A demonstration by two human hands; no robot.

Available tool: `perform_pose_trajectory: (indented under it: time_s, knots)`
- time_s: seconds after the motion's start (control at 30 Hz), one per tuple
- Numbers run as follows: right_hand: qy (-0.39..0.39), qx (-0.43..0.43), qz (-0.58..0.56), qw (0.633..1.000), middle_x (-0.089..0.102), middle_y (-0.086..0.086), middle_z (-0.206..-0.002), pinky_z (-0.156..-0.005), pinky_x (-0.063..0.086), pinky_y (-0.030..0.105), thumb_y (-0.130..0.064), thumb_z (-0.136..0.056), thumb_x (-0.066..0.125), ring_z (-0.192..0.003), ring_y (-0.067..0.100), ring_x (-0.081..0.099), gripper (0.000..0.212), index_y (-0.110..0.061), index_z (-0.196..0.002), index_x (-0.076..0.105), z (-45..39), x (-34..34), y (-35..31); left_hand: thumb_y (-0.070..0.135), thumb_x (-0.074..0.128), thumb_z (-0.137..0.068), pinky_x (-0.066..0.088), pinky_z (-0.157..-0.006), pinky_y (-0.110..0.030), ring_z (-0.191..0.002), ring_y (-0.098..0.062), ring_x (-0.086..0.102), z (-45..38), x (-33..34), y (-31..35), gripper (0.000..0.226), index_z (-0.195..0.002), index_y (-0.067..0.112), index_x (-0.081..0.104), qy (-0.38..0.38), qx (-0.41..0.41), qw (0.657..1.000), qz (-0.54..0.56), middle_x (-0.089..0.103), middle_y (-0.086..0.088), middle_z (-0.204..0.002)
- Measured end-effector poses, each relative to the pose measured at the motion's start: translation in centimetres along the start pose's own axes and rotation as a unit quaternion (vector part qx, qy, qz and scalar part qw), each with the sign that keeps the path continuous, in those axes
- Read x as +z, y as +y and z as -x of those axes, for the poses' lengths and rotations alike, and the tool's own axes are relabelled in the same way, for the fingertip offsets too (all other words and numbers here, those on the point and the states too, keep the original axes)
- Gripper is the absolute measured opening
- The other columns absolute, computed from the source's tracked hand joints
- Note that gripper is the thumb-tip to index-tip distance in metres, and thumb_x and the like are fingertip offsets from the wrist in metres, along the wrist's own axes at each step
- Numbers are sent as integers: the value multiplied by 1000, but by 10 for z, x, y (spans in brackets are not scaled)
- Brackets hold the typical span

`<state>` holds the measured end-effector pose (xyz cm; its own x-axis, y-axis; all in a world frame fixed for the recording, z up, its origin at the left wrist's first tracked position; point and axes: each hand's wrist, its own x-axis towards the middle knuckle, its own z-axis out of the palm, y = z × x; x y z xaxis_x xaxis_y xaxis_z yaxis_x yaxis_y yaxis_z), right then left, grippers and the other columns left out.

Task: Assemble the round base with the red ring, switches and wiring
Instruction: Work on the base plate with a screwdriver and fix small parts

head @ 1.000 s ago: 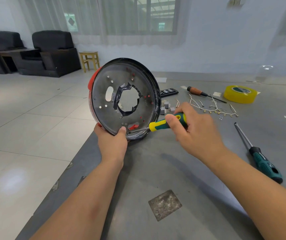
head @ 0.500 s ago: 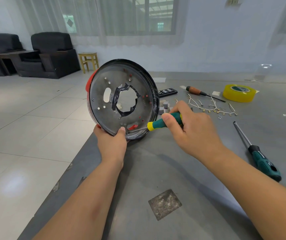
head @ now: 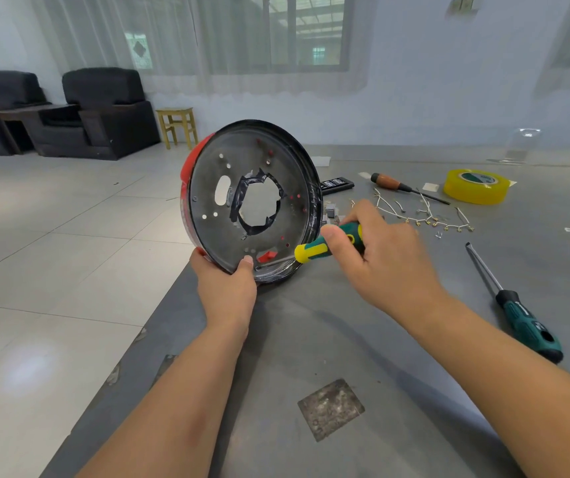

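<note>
The round black base point(head: 207, 188) stands on edge at the table's left edge, its metal inner face toward me, with a taped central hole. The red ring point(head: 191, 160) shows behind its upper left rim. My left hand point(head: 226, 282) grips the bottom rim, thumb on the inner face. My right hand point(head: 376, 253) holds a green and yellow screwdriver point(head: 314, 249), whose tip touches the plate low down beside a red part point(head: 267, 255). White wires with terminals point(head: 421, 212) lie on the table beyond.
On the grey table point(head: 311, 339): a teal screwdriver point(head: 515, 308) at right, a brown-handled screwdriver point(head: 401, 186), a yellow tape roll point(head: 475, 186), a black bit case point(head: 337, 183), small parts point(head: 331, 211). Black armchairs point(head: 104, 112) and a yellow stool point(head: 176, 125) stand far left.
The base has tilted slightly and sits a little lower left in view. Both hands keep their hold; the screwdriver tip stays at the same spot on the plate.
</note>
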<state>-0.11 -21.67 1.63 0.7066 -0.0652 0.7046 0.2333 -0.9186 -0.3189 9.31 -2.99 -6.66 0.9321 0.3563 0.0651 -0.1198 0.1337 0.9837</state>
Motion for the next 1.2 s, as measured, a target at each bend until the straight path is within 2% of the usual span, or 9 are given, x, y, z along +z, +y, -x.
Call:
perform_pose_trajectory:
  time_s: [0.1,0.23,0.33,0.4,0.5,0.7,0.9,1.07,1.2]
  knots:
    - [-22,5,-9,1000,52,-7,-58,-62,46,39,-68,-92,31,-62,28,57,50,-24,-106,49,0,-3,-4,11,76,-88,58,-99,-55,-113,-30,67,0,1,0,54,-127,31,44,3,-6,1000,4,63,15,-112]
    - [-111,-39,-147,982,68,-9,-106,-76,52,42,-43,-97,41,-80,11,67,33,-30,-126,38,-1,-6,3,10,76,-89,58,-100,-55,-116,-32,66,-1,0,0,57,-132,27,43,12,-12,1000,9,63,5,-119]
    - [-118,-55,-158,979,75,-9,-81,-64,41,15,-37,-98,48,-64,-2,64,26,-26,-121,48,-2,-7,4,8,76,-89,58,-99,-54,-112,-29,67,-2,0,-1,53,-125,30,43,13,-15,1000,17,62,13,-111]
    - [-107,-51,-140,983,74,-10,-71,-62,40,12,-44,-99,49,-60,-3,65,25,-25,-114,50,-4,-7,4,6,75,-89,59,-98,-54,-110,-27,68,-2,0,-1,52,-123,30,44,12,-12,1000,21,62,15,-109]
    - [-81,-19,-92,992,69,0,-64,-72,53,40,-61,-96,44,-67,25,68,42,-20,-102,48,-4,-6,-2,7,74,-89,58,-99,-54,-111,-27,68,-1,0,-1,51,-122,31,45,7,-1,1000,12,63,15,-110]
    - [-21,52,32,998,50,6,-57,-64,46,45,-78,-83,25,-69,42,56,69,-14,-92,51,-5,-7,1,8,76,-89,59,-98,-52,-109,-26,68,-2,0,-1,51,-124,30,45,17,-8,1000,16,63,15,-109]
    - [-24,8,-101,995,50,-13,-52,-54,34,30,-45,-92,57,-53,12,54,28,-23,-108,51,4,-3,-5,10,76,-88,58,-99,-53,-111,-27,68,-1,0,-2,52,-126,29,45,3,-1,1000,13,64,14,-111]
    - [-69,-65,-166,982,53,-7,-62,-51,32,15,-23,-84,58,-56,11,54,31,-26,-113,49,6,-5,-3,12,77,-87,58,-98,-54,-112,-29,68,-1,0,0,53,-125,30,44,4,2,1000,9,62,17,-109]
    - [-82,-100,-181,975,64,5,-74,-56,45,29,-21,-83,58,-60,21,56,30,-30,-111,49,2,-5,10,10,77,-88,58,-98,-54,-112,-29,67,-1,-1,1,54,-125,31,44,6,-10,1000,18,61,17,-109]
